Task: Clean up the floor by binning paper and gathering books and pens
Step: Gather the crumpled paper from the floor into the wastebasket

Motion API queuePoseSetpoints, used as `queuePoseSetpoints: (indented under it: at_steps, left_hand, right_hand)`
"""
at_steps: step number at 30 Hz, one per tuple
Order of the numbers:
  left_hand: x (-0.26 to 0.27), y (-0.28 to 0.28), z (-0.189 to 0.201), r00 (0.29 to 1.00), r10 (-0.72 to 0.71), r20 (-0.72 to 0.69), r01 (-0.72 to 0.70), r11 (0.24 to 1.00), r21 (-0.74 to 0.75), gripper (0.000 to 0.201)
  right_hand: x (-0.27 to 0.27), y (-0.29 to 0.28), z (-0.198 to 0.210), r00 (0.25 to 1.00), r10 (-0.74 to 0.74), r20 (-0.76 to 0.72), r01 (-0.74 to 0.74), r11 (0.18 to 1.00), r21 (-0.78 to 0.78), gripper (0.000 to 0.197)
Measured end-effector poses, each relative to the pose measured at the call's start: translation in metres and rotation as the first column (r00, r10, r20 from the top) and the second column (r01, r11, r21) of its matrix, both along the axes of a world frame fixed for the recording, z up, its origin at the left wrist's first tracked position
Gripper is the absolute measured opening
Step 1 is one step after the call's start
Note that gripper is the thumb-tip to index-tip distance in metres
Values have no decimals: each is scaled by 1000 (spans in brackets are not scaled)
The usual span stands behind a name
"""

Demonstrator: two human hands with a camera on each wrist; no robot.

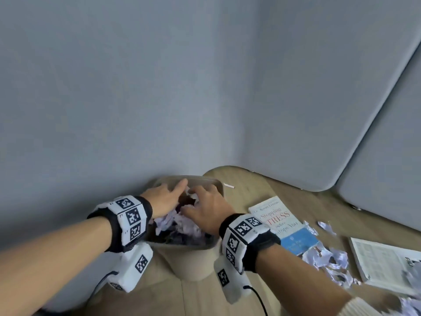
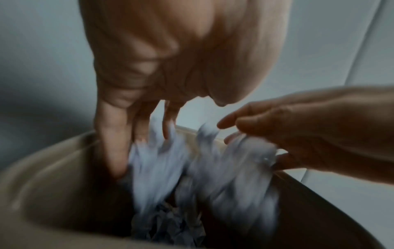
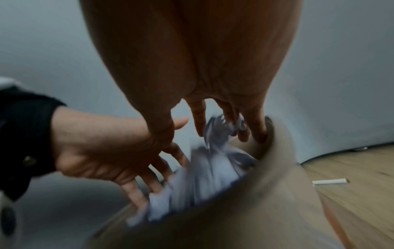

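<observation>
Clearly mid-drop: both hands poised over the mouth of the beige bin (image 1: 193, 265), the chosen landmark, so that loose scraps fall inside rather than beside it. Left hand (image 1: 165, 199) spread, fingers straight and pointing down into the bin, brushing crumpled paper (image 1: 182, 226) but gripping nothing. Right hand (image 1: 208, 208) likewise splayed over the far half of the opening; a last wisp of paper between its fingertips, whether pinched or merely slipping free too blurred to tell. Paper piled nearly to the rim, probably why the hands go in together, to press it down.

Still to do, judging from the floor (image 1: 284, 185) right of the bin: a white-covered book (image 1: 276, 214) lying flat, a blue book (image 1: 299, 240) touching it on the near side, torn paper scraps (image 1: 328, 258) beyond those, an open magazine (image 1: 385, 263) farther right. Behind the bin, a small white stick (image 1: 228, 185), perhaps a pen.

Only from the head view: the books and scraps. Only from the left wrist view: darker crumpled paper deep in the bin and the streaked sheets falling. Only from the right wrist view: fingertips close against the bin's far wall.
</observation>
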State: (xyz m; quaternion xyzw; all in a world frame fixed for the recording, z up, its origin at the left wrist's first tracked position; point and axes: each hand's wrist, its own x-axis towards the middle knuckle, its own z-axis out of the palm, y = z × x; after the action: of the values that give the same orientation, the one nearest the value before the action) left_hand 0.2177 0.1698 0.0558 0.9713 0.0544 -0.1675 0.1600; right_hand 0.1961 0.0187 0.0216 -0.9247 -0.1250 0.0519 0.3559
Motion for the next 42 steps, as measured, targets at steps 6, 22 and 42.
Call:
queuePoseSetpoints:
  at_steps: [6, 22, 42]
  left_hand:
    - [-6, -24, 12, 943, -166, 289, 143, 985, 102, 51]
    - [-2, -296, -82, 669, -737, 94, 711, 672, 207, 29]
    - [39, -370, -259, 424, -905, -19, 876, 405, 261, 103]
  right_hand:
    - [-4, -40, -2, 961, -95, 258, 61, 989, 135, 19]
    - [-73, -301, -119, 794, -607, -43, 503, 695, -514, 56]
    - [-56, -348, -242, 826, -549, -130, 488, 811, -322, 17]
